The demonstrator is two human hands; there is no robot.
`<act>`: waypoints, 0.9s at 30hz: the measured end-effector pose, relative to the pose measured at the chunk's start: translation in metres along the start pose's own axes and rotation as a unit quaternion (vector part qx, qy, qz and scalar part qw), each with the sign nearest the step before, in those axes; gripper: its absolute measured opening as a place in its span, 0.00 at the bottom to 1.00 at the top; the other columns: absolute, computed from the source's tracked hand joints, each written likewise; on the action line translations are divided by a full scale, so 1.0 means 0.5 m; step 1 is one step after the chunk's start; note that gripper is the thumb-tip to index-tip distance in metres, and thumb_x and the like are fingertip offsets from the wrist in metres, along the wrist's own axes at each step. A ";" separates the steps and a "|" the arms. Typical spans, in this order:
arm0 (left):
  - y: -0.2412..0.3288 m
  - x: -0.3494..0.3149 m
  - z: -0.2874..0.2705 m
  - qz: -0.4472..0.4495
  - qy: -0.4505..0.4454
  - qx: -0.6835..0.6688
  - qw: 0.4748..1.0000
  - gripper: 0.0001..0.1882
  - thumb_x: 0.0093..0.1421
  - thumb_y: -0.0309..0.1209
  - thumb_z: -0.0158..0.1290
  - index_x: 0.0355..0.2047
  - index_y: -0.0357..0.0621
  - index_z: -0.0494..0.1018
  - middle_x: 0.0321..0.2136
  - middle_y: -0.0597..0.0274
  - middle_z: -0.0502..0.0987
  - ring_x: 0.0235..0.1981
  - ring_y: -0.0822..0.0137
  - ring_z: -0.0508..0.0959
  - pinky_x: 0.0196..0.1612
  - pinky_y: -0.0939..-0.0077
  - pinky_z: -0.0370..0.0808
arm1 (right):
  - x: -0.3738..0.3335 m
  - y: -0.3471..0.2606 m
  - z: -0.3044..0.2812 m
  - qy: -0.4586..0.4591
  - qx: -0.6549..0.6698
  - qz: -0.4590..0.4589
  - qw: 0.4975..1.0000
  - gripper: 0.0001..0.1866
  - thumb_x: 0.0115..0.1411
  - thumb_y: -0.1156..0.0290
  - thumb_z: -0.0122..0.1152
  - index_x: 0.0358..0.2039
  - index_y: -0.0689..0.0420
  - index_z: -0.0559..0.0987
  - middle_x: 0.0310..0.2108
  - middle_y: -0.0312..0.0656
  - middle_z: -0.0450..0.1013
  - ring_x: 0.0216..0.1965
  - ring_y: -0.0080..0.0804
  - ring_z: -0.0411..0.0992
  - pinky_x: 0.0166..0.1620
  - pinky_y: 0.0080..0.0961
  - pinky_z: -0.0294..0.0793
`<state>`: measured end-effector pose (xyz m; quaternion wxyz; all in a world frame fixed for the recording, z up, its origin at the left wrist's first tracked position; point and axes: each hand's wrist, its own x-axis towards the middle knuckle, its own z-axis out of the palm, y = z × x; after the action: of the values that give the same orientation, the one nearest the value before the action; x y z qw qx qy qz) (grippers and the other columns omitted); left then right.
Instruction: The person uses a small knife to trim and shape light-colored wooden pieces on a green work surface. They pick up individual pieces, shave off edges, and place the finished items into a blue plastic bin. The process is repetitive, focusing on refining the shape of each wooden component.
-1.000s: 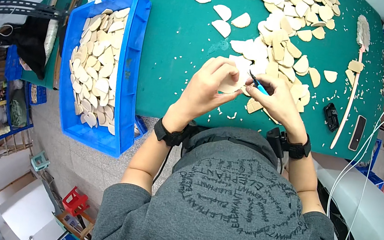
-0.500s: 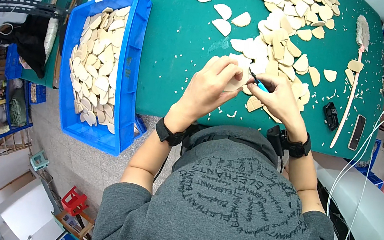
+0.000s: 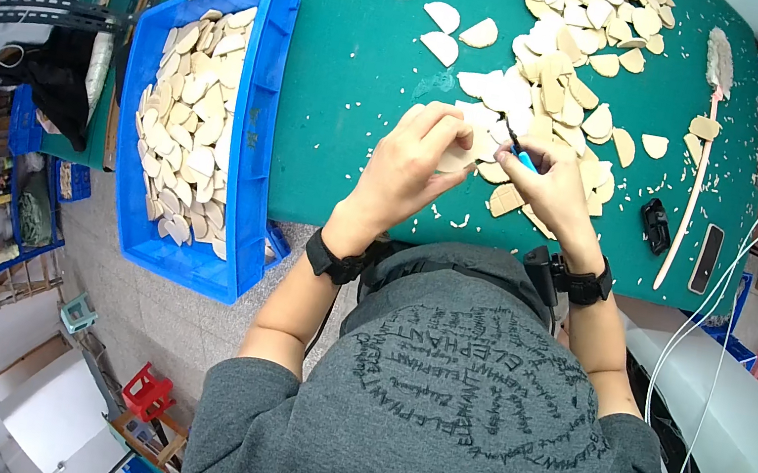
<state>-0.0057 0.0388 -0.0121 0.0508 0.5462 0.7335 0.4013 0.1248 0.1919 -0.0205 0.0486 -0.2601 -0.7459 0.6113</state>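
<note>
My left hand [image 3: 417,158] pinches a pale, flat wooden piece [image 3: 457,159] just above the green table [image 3: 345,81]. My right hand [image 3: 549,180] grips a small blue-handled tool [image 3: 520,155] whose dark tip points at that piece's edge. Both hands meet over the near edge of a big heap of similar half-round wooden pieces [image 3: 561,47]. A few small chips lie scattered on the green surface around my hands.
A blue plastic crate [image 3: 264,117] filled with several wooden pieces stands on my left. A long wooden stick with a brush-like end [image 3: 706,141], a black phone [image 3: 705,259] and a small black object [image 3: 654,225] lie on the right. White cables [image 3: 745,268] run down the right side.
Both hands stay in the same spot. The fingers have shifted slightly on the wooden piece and the tool tip has moved a little along its edge.
</note>
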 end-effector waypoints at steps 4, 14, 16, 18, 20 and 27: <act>-0.060 -0.016 -0.077 -0.098 0.094 0.084 0.987 0.20 0.44 0.31 0.66 0.35 0.42 0.69 0.36 0.56 0.72 0.38 0.54 0.73 0.41 0.65 0.71 | -0.002 0.001 -0.020 0.023 0.077 0.036 0.996 0.09 0.56 0.71 0.61 0.34 0.61 0.80 0.21 0.28 0.69 0.21 0.11 0.60 0.24 0.12 0.57; -0.199 -0.044 0.055 -0.056 -0.020 0.144 0.988 0.24 0.48 0.37 0.62 0.46 0.46 0.72 0.52 0.49 0.67 0.55 0.49 0.65 0.57 0.56 0.62 | -0.005 0.030 -0.030 0.029 0.084 0.043 0.995 0.08 0.56 0.70 0.61 0.33 0.62 0.79 0.20 0.28 0.68 0.20 0.11 0.61 0.23 0.11 0.58; -0.200 -0.066 0.168 -0.043 -0.082 0.132 0.987 0.23 0.47 0.35 0.62 0.44 0.46 0.72 0.51 0.52 0.68 0.55 0.52 0.65 0.55 0.58 0.64 | -0.006 0.035 -0.029 0.025 0.060 0.048 0.997 0.09 0.56 0.69 0.61 0.34 0.62 0.79 0.21 0.29 0.70 0.20 0.12 0.62 0.23 0.12 0.60; -0.193 -0.062 0.190 -0.101 -0.157 0.104 0.977 0.23 0.47 0.33 0.62 0.44 0.44 0.73 0.50 0.55 0.70 0.53 0.55 0.67 0.53 0.62 0.67 | -0.008 0.050 -0.031 0.023 0.043 0.052 0.997 0.11 0.55 0.68 0.61 0.33 0.63 0.79 0.22 0.31 0.71 0.22 0.13 0.64 0.25 0.13 0.63; -0.195 -0.059 0.192 -0.187 -0.172 0.020 0.967 0.19 0.49 0.31 0.62 0.42 0.42 0.74 0.42 0.57 0.75 0.46 0.59 0.73 0.47 0.68 0.71 | -0.014 0.074 -0.029 0.030 0.022 0.052 0.998 0.12 0.54 0.67 0.62 0.33 0.62 0.79 0.21 0.32 0.72 0.23 0.14 0.65 0.28 0.16 0.65; -0.090 -0.024 0.101 -0.294 -0.087 -0.396 0.865 0.11 0.59 0.30 0.56 0.41 0.41 0.77 0.34 0.65 0.79 0.35 0.77 0.75 0.39 0.84 0.72 | -0.023 0.053 -0.013 -0.006 -0.086 0.038 0.996 0.16 0.52 0.63 0.61 0.37 0.61 0.79 0.27 0.42 0.76 0.30 0.27 0.73 0.37 0.24 0.71</act>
<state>-0.0093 0.0519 -0.0797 0.4420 0.2714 0.6323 0.5755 0.1460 0.1956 -0.0407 -0.0017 -0.2883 -0.7852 0.5480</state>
